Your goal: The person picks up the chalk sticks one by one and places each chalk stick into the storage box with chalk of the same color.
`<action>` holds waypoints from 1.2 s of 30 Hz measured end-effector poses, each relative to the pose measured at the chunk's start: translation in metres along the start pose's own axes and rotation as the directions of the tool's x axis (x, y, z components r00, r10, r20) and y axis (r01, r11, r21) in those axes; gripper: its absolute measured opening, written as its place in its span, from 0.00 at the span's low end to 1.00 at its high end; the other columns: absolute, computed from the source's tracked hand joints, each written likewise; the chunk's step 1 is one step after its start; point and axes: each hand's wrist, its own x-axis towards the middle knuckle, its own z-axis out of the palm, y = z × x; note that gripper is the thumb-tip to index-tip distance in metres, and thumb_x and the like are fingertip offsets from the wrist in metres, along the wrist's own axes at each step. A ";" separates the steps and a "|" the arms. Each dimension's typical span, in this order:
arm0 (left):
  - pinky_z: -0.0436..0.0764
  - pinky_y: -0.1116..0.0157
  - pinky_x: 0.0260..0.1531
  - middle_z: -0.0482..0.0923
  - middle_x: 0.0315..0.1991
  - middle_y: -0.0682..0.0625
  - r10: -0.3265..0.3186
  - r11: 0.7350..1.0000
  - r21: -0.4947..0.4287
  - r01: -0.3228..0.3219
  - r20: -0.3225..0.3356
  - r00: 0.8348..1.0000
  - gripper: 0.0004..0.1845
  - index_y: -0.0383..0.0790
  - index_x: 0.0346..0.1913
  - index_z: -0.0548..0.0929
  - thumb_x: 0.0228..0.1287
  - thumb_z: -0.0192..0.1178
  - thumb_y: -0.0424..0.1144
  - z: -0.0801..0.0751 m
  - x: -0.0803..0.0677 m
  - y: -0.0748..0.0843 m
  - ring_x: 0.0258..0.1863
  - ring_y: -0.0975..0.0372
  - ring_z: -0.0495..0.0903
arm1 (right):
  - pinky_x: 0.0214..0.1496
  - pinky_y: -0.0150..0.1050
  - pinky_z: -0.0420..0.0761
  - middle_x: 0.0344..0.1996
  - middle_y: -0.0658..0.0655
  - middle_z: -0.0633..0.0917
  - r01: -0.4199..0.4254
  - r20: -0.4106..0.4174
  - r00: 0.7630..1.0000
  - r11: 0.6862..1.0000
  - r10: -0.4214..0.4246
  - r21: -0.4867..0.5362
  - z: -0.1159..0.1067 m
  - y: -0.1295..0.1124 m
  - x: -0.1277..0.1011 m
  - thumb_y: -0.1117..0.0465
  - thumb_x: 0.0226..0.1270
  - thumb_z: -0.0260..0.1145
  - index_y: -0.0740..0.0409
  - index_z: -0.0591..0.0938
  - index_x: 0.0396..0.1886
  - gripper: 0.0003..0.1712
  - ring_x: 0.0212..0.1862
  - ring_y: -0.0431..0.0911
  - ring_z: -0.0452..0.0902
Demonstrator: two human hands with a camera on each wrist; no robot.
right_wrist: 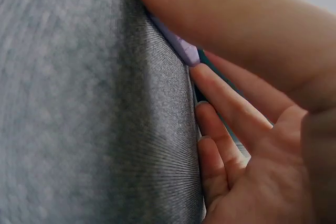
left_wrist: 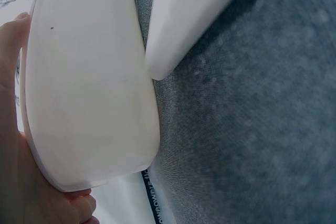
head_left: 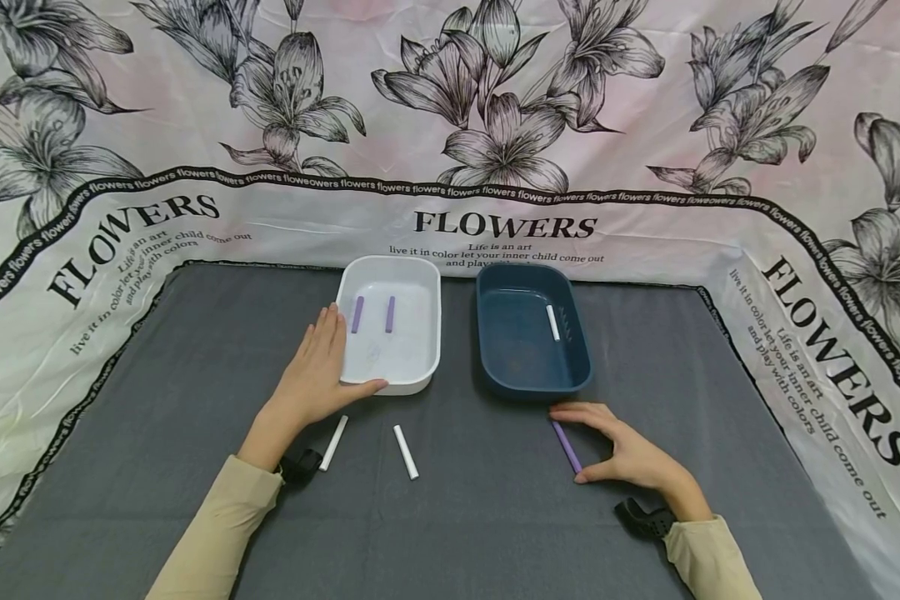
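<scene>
My left hand (head_left: 311, 367) rests against the near-left corner of a white plastic tub (head_left: 390, 367), fingers straight along its side and thumb over the front rim. Two purple chalk sticks (head_left: 389, 314) lie inside that tub. On the cloth, my right hand (head_left: 630, 450) pinches another purple chalk stick (head_left: 566, 446) end to end, between thumb and fingertips. In the right wrist view, the thumb hides part of this chalk (right_wrist: 181, 45). Just beyond the right fingertips stands a dark blue tub (head_left: 532, 379) with one white chalk stick (head_left: 552, 322) in it.
Two white chalk sticks lie on the grey cloth: one (head_left: 333, 443) beside the left wrist, another (head_left: 406, 452) further right. The tubs stand side by side with a narrow gap. A flower-printed border (head_left: 506, 225) runs behind them.
</scene>
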 end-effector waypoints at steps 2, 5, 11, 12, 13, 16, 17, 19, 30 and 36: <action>0.43 0.49 0.75 0.31 0.79 0.34 0.000 1.000 -0.001 0.000 -0.003 1.000 0.67 0.23 0.76 0.44 0.54 0.58 0.75 0.000 0.000 0.000 0.78 0.47 0.34 | 0.66 0.27 0.57 0.69 0.51 0.71 0.004 -0.001 1.000 1.000 -0.004 -0.003 0.000 0.000 0.000 0.55 0.50 0.82 0.52 0.72 0.70 0.47 0.70 0.43 0.59; 0.42 0.49 0.75 0.30 0.79 0.35 0.001 1.000 -0.001 -0.001 -0.002 1.000 0.67 0.23 0.76 0.44 0.54 0.58 0.75 0.000 0.000 0.000 0.78 0.47 0.34 | 0.66 0.27 0.58 0.68 0.51 0.72 0.009 0.000 1.000 1.000 -0.009 -0.009 0.000 -0.001 0.000 0.55 0.50 0.81 0.52 0.73 0.69 0.45 0.69 0.43 0.60; 0.42 0.49 0.75 0.31 0.79 0.35 0.001 1.000 -0.004 -0.001 -0.003 1.000 0.67 0.23 0.76 0.43 0.54 0.58 0.75 0.000 -0.001 0.000 0.78 0.47 0.34 | 0.65 0.28 0.60 0.67 0.52 0.72 0.024 0.004 1.000 1.000 -0.024 -0.009 0.000 -0.001 0.000 0.55 0.51 0.81 0.53 0.74 0.69 0.44 0.68 0.43 0.61; 0.43 0.49 0.75 0.31 0.79 0.34 0.002 1.000 -0.003 -0.002 -0.005 1.000 0.67 0.23 0.76 0.44 0.54 0.58 0.75 0.001 -0.001 0.000 0.78 0.47 0.34 | 0.64 0.28 0.60 0.67 0.51 0.73 0.027 0.005 1.000 1.000 -0.026 -0.010 0.000 -0.001 0.000 0.55 0.51 0.81 0.53 0.74 0.69 0.44 0.67 0.43 0.61; 0.43 0.49 0.75 0.32 0.79 0.34 0.002 1.000 -0.002 -0.002 -0.008 1.000 0.67 0.23 0.76 0.44 0.54 0.58 0.75 0.001 -0.001 0.000 0.78 0.47 0.34 | 0.64 0.28 0.60 0.67 0.51 0.73 0.025 0.003 1.000 1.000 -0.025 -0.006 0.000 -0.001 0.000 0.56 0.51 0.81 0.53 0.74 0.69 0.44 0.67 0.42 0.61; 0.43 0.48 0.75 0.32 0.79 0.34 0.003 1.000 -0.004 -0.003 -0.008 1.000 0.67 0.23 0.76 0.44 0.54 0.58 0.75 0.002 0.000 -0.001 0.78 0.47 0.34 | 0.64 0.27 0.61 0.66 0.50 0.73 0.021 -0.001 1.000 1.000 -0.021 0.000 -0.001 -0.001 -0.001 0.56 0.50 0.81 0.52 0.74 0.69 0.44 0.67 0.41 0.62; 0.43 0.48 0.75 0.32 0.79 0.34 0.003 1.000 -0.003 -0.003 -0.010 1.000 0.67 0.23 0.76 0.44 0.54 0.58 0.75 0.003 0.000 -0.001 0.78 0.47 0.34 | 0.64 0.27 0.61 0.66 0.50 0.73 0.016 0.000 1.000 1.000 -0.016 0.003 -0.001 -0.001 -0.001 0.56 0.50 0.81 0.52 0.74 0.69 0.44 0.66 0.41 0.62; 0.43 0.49 0.75 0.32 0.79 0.34 0.002 1.000 -0.002 -0.002 -0.013 1.000 0.67 0.23 0.76 0.44 0.54 0.58 0.76 0.003 0.000 -0.001 0.78 0.48 0.34 | 0.64 0.26 0.61 0.66 0.49 0.73 0.006 0.001 1.000 1.000 -0.006 0.009 -0.001 -0.001 -0.001 0.56 0.50 0.81 0.51 0.74 0.69 0.44 0.66 0.40 0.63; 0.43 0.49 0.75 0.34 0.78 0.33 0.004 1.000 -0.002 -0.004 -0.011 1.000 0.68 0.23 0.76 0.43 0.54 0.58 0.75 0.004 0.000 -0.002 0.78 0.47 0.34 | 0.65 0.22 0.59 0.66 0.51 0.74 0.014 -0.005 1.000 1.000 -0.014 0.019 -0.004 -0.008 -0.001 0.57 0.49 0.82 0.53 0.74 0.69 0.45 0.68 0.39 0.63; 0.43 0.48 0.75 0.32 0.78 0.33 0.007 1.000 -0.003 -0.007 -0.009 1.000 0.67 0.22 0.76 0.43 0.54 0.59 0.74 0.002 0.000 -0.001 0.78 0.47 0.33 | 0.65 0.22 0.60 0.66 0.50 0.74 -0.012 -0.014 1.000 1.000 0.012 0.014 -0.004 -0.017 0.001 0.57 0.49 0.82 0.52 0.74 0.69 0.45 0.68 0.39 0.65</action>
